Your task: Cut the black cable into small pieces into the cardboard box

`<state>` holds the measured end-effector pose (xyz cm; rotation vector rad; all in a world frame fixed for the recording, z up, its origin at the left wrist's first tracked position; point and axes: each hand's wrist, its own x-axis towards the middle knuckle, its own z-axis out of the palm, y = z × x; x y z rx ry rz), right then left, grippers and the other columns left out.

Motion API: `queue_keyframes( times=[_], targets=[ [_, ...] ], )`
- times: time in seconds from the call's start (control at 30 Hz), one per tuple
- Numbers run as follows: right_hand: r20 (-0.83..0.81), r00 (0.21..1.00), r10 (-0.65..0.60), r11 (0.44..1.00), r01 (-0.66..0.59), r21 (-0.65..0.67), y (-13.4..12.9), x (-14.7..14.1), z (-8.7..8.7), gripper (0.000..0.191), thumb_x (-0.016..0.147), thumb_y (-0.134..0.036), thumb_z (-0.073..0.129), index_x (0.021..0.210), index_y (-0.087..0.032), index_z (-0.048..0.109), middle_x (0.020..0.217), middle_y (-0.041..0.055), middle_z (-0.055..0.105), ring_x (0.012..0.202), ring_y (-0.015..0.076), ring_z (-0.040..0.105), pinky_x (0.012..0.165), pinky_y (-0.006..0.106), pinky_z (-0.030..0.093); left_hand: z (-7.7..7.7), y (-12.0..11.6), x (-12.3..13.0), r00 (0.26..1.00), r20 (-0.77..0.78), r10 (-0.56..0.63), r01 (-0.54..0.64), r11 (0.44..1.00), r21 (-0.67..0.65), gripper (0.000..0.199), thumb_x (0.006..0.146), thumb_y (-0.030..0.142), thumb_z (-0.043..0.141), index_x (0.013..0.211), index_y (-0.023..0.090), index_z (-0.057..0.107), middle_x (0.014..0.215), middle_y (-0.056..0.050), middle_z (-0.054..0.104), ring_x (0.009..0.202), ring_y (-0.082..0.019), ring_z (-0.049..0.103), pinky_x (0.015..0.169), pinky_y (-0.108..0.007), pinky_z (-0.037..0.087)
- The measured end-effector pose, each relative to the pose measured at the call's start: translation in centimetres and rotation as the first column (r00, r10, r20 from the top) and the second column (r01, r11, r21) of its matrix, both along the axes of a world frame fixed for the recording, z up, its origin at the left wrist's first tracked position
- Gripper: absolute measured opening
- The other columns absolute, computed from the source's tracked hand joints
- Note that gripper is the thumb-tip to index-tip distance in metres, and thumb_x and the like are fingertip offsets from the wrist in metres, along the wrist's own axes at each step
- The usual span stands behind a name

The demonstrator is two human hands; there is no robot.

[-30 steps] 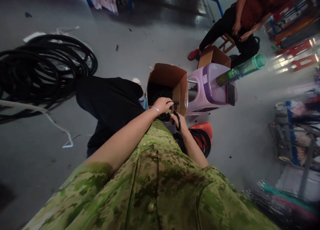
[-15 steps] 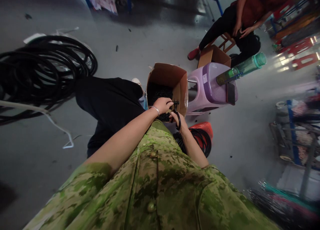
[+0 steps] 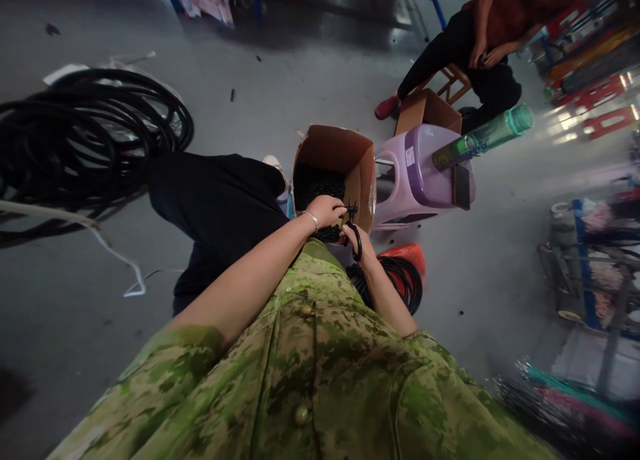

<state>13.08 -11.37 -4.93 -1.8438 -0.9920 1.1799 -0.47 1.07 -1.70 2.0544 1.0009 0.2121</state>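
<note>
Through my feed, my left hand (image 3: 326,210) pinches a black piece (image 3: 353,209) just past its fingertips, over the box (image 3: 340,144), probably so cuttings fall in. My right hand (image 3: 365,244), just beside it, is closed around scissors (image 3: 357,248), seemingly angled to meet the piece.

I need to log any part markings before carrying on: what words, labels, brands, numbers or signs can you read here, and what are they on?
No text is legible here.
White label on the purple stool: too small to read.
Green bottle on the stool: any marking is too blurred to read.
Open cardboard box: no lettering seen.
</note>
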Motion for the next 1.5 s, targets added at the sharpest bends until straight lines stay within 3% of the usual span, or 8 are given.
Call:
queue_keyframes(
  times=[0.3,0.5,0.87,1.03,1.23,1.5],
  targets=[
    [-0.130,0.988,-0.082,0.997,0.080,-0.023,0.1,-0.7,-0.2,0.049,0.075,-0.065,0.062,0.076,-0.015,0.064,0.065,0.0012,0.061,0.054,0.0103,0.057,0.052,0.021,0.043,0.5,0.1,-0.2,0.995,-0.076,-0.067,0.069,0.997,0.034,0.035,0.087,0.034,0.049,0.092,0.016,0.077,0.091,-0.009,0.075,0.083,-0.019,0.064,0.071,-0.026,0.041],
    [0.034,0.998,-0.049,0.997,0.051,-0.051,-0.5,-1.5,-0.5,0.054,0.077,-0.068,0.056,0.062,-0.016,0.059,0.047,-0.0016,0.052,0.037,0.0090,0.047,0.038,0.021,0.035,0.1,0.6,-0.3,0.991,-0.115,-0.067,0.071,0.997,0.035,0.034,0.087,0.035,0.050,0.093,0.016,0.078,0.092,-0.008,0.075,0.083,-0.019,0.064,0.070,-0.026,0.041],
    [0.210,0.976,-0.051,0.999,0.047,0.024,-1.4,-1.9,-2.9,0.052,0.081,-0.066,0.053,0.056,-0.019,0.052,0.042,-0.0033,0.049,0.037,0.0102,0.048,0.043,0.021,0.039,0.0,0.0,-0.1,0.988,-0.157,-0.014,0.014,1.000,-0.005,0.034,0.088,0.036,0.052,0.099,0.016,0.077,0.097,-0.009,0.075,0.088,-0.019,0.065,0.074,-0.024,0.043],
    [0.150,0.988,-0.029,1.000,0.029,0.001,-0.9,-1.8,-2.2,0.052,0.080,-0.066,0.054,0.059,-0.019,0.053,0.045,-0.0026,0.051,0.037,0.0101,0.049,0.042,0.021,0.038,-0.1,0.2,0.0,0.985,-0.171,0.007,-0.009,1.000,-0.009,0.033,0.088,0.033,0.050,0.100,0.017,0.077,0.102,-0.009,0.074,0.094,-0.020,0.065,0.078,-0.025,0.044],
    [-0.016,1.000,-0.019,1.000,0.019,-0.012,0.3,-0.6,-0.9,0.050,0.080,-0.066,0.054,0.075,-0.016,0.063,0.058,0.0003,0.058,0.045,0.0106,0.054,0.046,0.023,0.041,0.0,0.2,0.1,0.994,-0.112,0.021,-0.020,1.000,0.009,0.034,0.089,0.033,0.049,0.101,0.018,0.076,0.103,-0.008,0.074,0.096,-0.020,0.065,0.080,-0.025,0.045],
    [-0.022,0.999,0.041,0.999,-0.042,-0.017,0.8,0.3,-0.2,0.051,0.079,-0.068,0.054,0.076,-0.018,0.062,0.065,0.0000,0.059,0.053,0.0109,0.054,0.052,0.023,0.042,0.2,0.2,0.0,0.995,-0.099,-0.016,0.019,0.999,0.028,0.034,0.089,0.033,0.048,0.099,0.018,0.077,0.100,-0.007,0.075,0.092,-0.018,0.065,0.077,-0.023,0.044]
  ],
)
